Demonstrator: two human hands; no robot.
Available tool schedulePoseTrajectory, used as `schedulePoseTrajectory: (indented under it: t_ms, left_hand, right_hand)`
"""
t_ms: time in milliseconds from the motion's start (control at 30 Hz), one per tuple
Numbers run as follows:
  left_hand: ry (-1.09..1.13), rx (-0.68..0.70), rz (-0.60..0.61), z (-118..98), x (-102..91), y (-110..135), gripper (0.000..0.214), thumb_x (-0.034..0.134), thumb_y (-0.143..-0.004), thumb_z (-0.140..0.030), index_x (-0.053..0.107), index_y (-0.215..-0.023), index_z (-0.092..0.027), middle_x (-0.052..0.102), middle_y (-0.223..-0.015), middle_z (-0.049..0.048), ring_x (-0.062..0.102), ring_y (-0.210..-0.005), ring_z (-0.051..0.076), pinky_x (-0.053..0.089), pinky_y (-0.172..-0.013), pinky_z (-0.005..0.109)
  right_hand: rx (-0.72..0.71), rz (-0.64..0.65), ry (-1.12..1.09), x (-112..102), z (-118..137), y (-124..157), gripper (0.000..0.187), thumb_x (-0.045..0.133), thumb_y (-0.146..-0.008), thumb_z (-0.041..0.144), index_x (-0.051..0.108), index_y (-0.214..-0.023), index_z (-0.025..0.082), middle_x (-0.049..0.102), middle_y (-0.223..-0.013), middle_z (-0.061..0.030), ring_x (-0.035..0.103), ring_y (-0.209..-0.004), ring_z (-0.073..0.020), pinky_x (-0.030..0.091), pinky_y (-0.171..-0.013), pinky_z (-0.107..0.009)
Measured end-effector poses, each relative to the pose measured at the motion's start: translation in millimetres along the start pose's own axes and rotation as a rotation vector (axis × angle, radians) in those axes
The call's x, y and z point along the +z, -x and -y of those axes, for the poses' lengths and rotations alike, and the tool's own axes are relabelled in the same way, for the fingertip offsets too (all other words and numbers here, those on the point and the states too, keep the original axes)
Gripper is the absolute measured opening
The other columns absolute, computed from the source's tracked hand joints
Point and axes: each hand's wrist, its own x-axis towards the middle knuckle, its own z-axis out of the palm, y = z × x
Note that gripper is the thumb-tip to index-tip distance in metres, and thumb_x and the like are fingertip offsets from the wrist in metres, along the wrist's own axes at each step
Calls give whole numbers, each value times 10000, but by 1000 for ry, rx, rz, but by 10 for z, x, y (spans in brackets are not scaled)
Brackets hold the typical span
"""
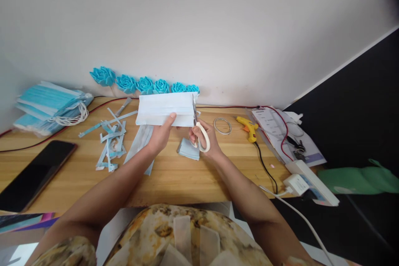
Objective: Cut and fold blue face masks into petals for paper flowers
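Note:
My left hand (162,134) pinches the lower edge of a pale, pleated face mask sheet (165,109), its thumb lying on the front. In my right hand (209,138) is a pair of scissors (203,137) with white handles. Their blades run up along the sheet's right edge; whether they are parted is hard to see. Below the hands lies a small stack of pale blue cut pieces (188,149). Under my left wrist is a flat mask strip (139,144). Trimmed blue-and-white strips (112,141) lie heaped to the left.
Blue folded flowers (145,85) line the wall. A mask pile (50,106) and a phone (37,174) lie left. To the right are a wire coil (222,126), a yellow glue gun (247,128), papers (280,126), a power strip (314,183) and a green bottle (358,180).

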Motion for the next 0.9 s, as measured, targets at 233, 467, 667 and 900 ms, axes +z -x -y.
schedulePoseTrajectory:
  t_ms: [233,467,667,900]
  left_hand:
    - [147,29,-45,-94,48,-42,363,751,-802,-467,601,-1019,-217,660,-962,30,638,-794,181,496,-611,281]
    - [179,8,-66,-104,61,-55,375,726,-814,-484,585,-1004,-193,681,-942,50,662,-828,195,487,-593,272]
    - [181,13,-10,-88,73,-21,381,714,-824,-506,571,-991,-194,682,-896,45,674,-827,210,492,-603,288]
    - [148,-25,70,-44,92,45,368,708,-837,-500,573,-987,-192,688,-885,52,671,-800,213,495,-630,308]
  right_hand:
    - [-4,87,40,-38,-15,-23,537,699,-746,710,566,-835,198,573,-688,19,505,-538,-95,391,-475,-244]
    - [8,134,41,-29,-9,-11,542,688,-756,713,553,-910,211,623,-783,-9,510,-585,-111,400,-506,-261]
    - [-1,147,55,-35,12,-15,545,670,-766,722,556,-912,210,635,-818,-23,518,-600,-115,404,-521,-265]
    - [-59,96,90,-70,-5,-41,559,633,-782,746,590,-913,204,607,-765,-13,547,-613,-132,422,-547,-279]
